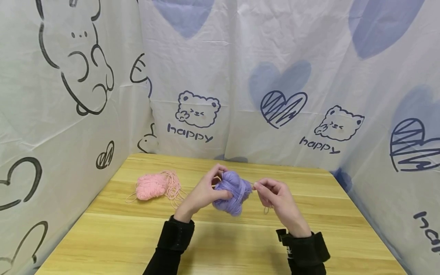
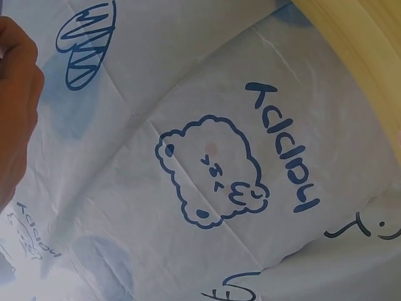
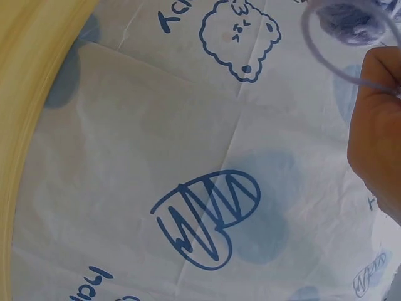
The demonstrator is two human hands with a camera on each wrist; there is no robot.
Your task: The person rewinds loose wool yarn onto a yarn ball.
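Note:
A ball of purple yarn (image 1: 233, 193) is held above the table by my left hand (image 1: 203, 191), its thumb across the near side and its fingers behind. To the right, my right hand (image 1: 278, 200) pinches a strand drawn from the ball, and a small loop of it dangles below the fingers. The right wrist view shows a blurred strand (image 3: 326, 59) looping between the dark purple ball (image 3: 354, 24) and the right hand (image 3: 379, 135). Only an edge of the left hand (image 2: 15, 106) shows in the left wrist view; the yarn is out of sight there.
A pink yarn skein (image 1: 151, 186) lies on the wooden table (image 1: 240, 248) at the left, with loose pink strands (image 1: 173, 187) tangled beside it. Printed white curtains (image 1: 237, 84) hang behind the table and along both sides.

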